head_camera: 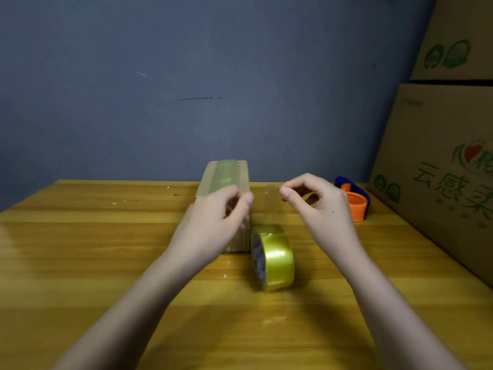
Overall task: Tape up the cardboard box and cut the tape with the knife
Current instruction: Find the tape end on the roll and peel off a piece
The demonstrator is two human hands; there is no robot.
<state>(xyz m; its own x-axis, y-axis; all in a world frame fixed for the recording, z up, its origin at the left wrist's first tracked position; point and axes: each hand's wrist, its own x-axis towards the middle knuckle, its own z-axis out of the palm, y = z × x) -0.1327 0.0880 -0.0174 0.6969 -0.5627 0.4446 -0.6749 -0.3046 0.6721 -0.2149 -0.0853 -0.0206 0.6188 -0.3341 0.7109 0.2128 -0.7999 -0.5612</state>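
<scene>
Tape (269, 194), a clear strip, is pinched at its free end by the thumb and forefinger of the right hand (317, 206), and is stretched up from the yellowish tape roll (272, 257), which is stood on edge on the wooden bench (80, 249) just below and between both hands. The cardboard box (226, 180), already taped along its top, is partly covered by the left hand (213, 225), whose fingers are curled at the near end; whether anything is pinched there cannot be told through the blur. An orange-and-blue tool (353, 200) is seen just right of the right hand. Large printed cartons (440, 156) are stacked at the far right.
</scene>
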